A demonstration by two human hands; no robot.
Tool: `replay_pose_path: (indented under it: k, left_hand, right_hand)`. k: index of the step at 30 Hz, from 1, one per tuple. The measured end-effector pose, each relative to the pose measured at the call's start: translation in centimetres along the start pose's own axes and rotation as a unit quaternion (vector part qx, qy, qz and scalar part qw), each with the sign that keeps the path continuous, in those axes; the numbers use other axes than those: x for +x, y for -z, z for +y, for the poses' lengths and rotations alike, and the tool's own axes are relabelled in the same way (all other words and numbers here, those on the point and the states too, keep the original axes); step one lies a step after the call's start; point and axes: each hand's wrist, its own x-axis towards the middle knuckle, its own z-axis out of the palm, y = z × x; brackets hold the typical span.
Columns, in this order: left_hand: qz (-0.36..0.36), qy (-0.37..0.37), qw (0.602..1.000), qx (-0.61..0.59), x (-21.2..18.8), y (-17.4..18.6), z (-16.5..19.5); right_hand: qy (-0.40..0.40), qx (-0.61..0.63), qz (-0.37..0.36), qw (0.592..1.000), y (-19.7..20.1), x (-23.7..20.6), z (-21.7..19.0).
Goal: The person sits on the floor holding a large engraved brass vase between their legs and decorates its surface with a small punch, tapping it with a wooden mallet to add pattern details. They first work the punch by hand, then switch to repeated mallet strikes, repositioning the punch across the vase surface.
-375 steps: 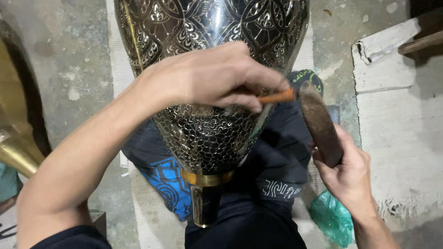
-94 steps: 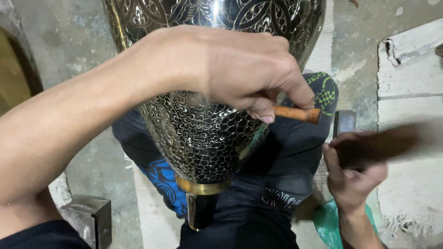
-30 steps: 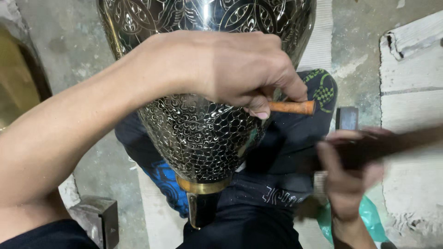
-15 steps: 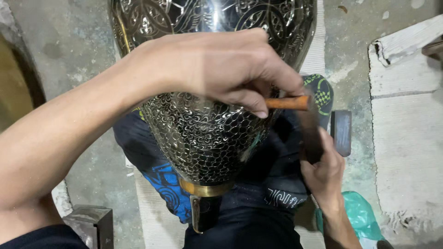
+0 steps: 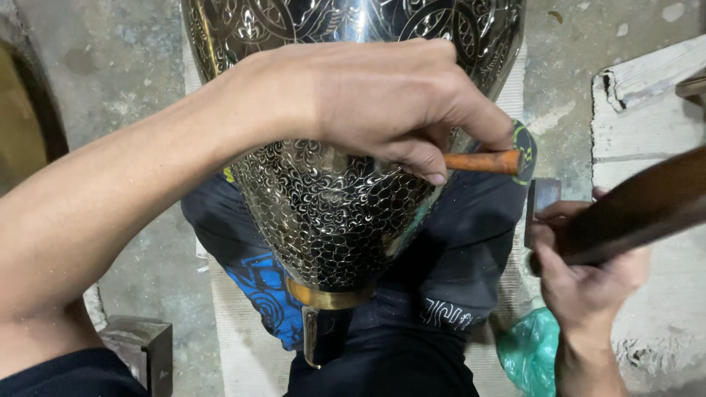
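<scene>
The big metal vase (image 5: 346,220) lay across the person's lap, with its narrow gold neck (image 5: 327,295) pointing toward the body. It was shiny and hard, and covered all over with tiny curls and leaf shapes. It looked heavy and smooth, so it could slip or roll; the wide round belly seemed the best place to steady it, with the legs under it.

The left hand (image 5: 368,103) rested on top of the vase and was closed around a thin chisel with an orange-brown end (image 5: 482,162). The tip was hidden under the fingers, close against the metal. The chisel looked stiff and light.

The right hand (image 5: 588,272) was wrapped tight around the dark wooden handle of a hammer (image 5: 632,209). A grey metal head (image 5: 540,202) showed just beside the chisel's end, but apart from it.

Under the vase were dark trousers with a blue pattern (image 5: 257,283). A green plastic bag (image 5: 529,353) lay by the right wrist, and a grey metal block (image 5: 143,345) sat on the rough concrete floor (image 5: 132,103)
</scene>
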Motion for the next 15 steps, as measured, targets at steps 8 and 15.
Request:
replay_pose_path:
  k: [8,15]
  left_hand:
    - [-0.028,0.045,0.998,-0.038,0.2,0.0,0.3]
    - [-0.025,-0.001,1.0,-0.001,0.1,0.4,0.3]
  right_hand:
    - [-0.022,0.031,0.002,0.999,-0.9,-0.3,-0.3]
    - [-0.111,0.157,-0.005,0.981,-1.5,-0.6,-0.4]
